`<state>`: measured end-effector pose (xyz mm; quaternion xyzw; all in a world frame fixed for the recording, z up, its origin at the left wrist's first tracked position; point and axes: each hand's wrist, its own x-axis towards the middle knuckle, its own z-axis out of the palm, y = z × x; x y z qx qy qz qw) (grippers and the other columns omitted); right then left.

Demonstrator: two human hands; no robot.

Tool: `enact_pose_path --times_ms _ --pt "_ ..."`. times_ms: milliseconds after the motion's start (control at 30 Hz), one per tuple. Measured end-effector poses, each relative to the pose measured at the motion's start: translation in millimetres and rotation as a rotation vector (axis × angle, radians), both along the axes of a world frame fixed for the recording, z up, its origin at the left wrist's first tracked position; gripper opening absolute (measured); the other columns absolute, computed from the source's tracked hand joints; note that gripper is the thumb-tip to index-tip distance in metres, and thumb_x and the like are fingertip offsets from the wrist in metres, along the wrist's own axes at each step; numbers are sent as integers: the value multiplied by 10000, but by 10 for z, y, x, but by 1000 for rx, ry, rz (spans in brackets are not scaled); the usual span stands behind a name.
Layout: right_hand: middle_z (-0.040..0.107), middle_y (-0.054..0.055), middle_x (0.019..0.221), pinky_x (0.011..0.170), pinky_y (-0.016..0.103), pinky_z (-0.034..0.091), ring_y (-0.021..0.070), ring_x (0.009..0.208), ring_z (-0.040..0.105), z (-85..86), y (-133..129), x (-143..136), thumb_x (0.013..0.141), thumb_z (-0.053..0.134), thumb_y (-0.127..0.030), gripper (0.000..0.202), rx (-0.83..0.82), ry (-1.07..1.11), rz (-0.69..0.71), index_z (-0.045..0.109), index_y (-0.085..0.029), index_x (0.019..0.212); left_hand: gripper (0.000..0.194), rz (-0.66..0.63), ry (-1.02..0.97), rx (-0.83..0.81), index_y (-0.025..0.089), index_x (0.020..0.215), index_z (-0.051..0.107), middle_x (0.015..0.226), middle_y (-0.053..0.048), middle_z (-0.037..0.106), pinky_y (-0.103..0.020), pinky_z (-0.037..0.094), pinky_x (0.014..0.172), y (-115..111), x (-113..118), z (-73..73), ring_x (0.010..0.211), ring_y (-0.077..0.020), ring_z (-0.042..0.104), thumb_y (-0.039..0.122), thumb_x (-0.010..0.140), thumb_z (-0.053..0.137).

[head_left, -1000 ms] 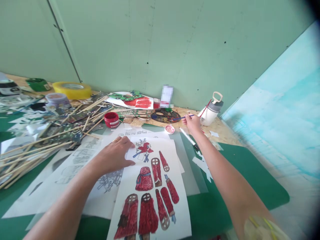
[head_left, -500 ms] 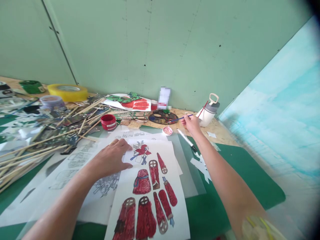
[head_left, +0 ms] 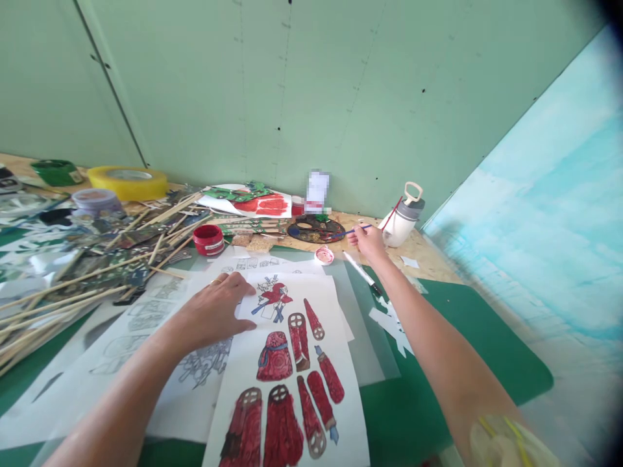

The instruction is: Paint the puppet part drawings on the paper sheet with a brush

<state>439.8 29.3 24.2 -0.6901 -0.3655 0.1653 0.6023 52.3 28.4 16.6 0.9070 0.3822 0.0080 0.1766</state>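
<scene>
A white sheet (head_left: 335,415) with dark red painted puppet-like parts and a small coloured figure lies in front of me. My left hand (head_left: 221,308) rests on its upper left edge, thumb and fingers apart. Between the fingers of my right hand (head_left: 368,241) is a thin blue paintbrush (head_left: 357,229), its tip at the dark oval paint palette (head_left: 329,239), which carries smeared colours. Just left of that hand sits a small round lid (head_left: 324,255) with pink paint. A white marker (head_left: 359,269) lies below the right wrist.
A red paint jar (head_left: 208,240), wooden sticks (head_left: 63,282) and a yellow tape roll (head_left: 127,183) stand left. A white-grey bottle (head_left: 406,220) with a red brush beside it is at the right. Line-drawn sheets (head_left: 117,350) and cut white paper (head_left: 390,324) lie on the green mat (head_left: 467,350).
The camera view has shifted slightly. My right hand and the blue brush stay at the palette with little visible motion, and my left hand stays on the sheet.
</scene>
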Motion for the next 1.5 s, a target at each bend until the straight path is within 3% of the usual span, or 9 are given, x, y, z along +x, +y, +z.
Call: enact_pose_path --times_ms 367,700,833,1000,1167,1300,1400,1500 --pt "665 -31 536 494 176 502 91 458 608 236 -142 -12 821 550 -149 113 109 93 -55 635 -178 752 555 6 -6 5 198 1237 655 1282 -119 605 -464 467 1031 -10 -5 -3 1221 -343 562 500 772 683" --pt "686 9 556 500 208 554 121 486 648 284 -229 -10 760 576 -145 69 184 221 -77 601 -186 711 542 9 5 -7 187 1237 664 1284 -131 607 -478 463 1036 -32 18 59 1241 -359 553 462 770 688" --pt "699 25 598 551 227 586 120 509 654 434 -379 147 758 566 -176 59 230 246 -117 597 -189 710 562 -9 16 1 173 1262 651 1302 -141 593 -484 450 1059 -7 1 17 1257 -352 540 476 789 675" --pt "680 9 601 566 217 580 110 507 645 670 -825 540 757 551 -183 57 250 194 -254 573 -199 708 578 -10 -4 7 171 1255 664 1279 -144 605 -480 460 1034 21 -8 -17 1237 -369 549 489 772 683" --pt "634 -14 576 516 217 533 103 480 600 699 -1027 854 855 533 -145 152 91 69 -352 558 -190 713 542 -6 -44 29 201 1215 688 1226 -121 639 -474 467 1016 52 -19 -72 1197 -367 570 484 753 695" --pt "670 -11 742 591 246 553 103 602 629 654 -799 954 971 632 -263 170 -169 -55 -307 639 -142 851 561 -1 -33 34 200 1234 694 1251 -133 620 -486 466 1023 94 -30 -148 1208 -360 561 497 757 688" --pt "706 50 1031 738 318 603 145 832 685 643 -552 971 991 645 -348 227 -352 -116 -223 673 -149 1096 571 -5 -45 35 191 1254 690 1258 -135 604 -489 462 1035 115 -44 -186 1216 -354 561 492 769 681" --pt "690 80 1156 812 370 611 182 945 693 640 -395 990 995 635 -364 292 -455 -162 -160 652 -161 1204 560 0 -54 36 196 1256 688 1271 -120 597 -486 456 1050 116 -56 -193 1215 -346 570 479 773 680"
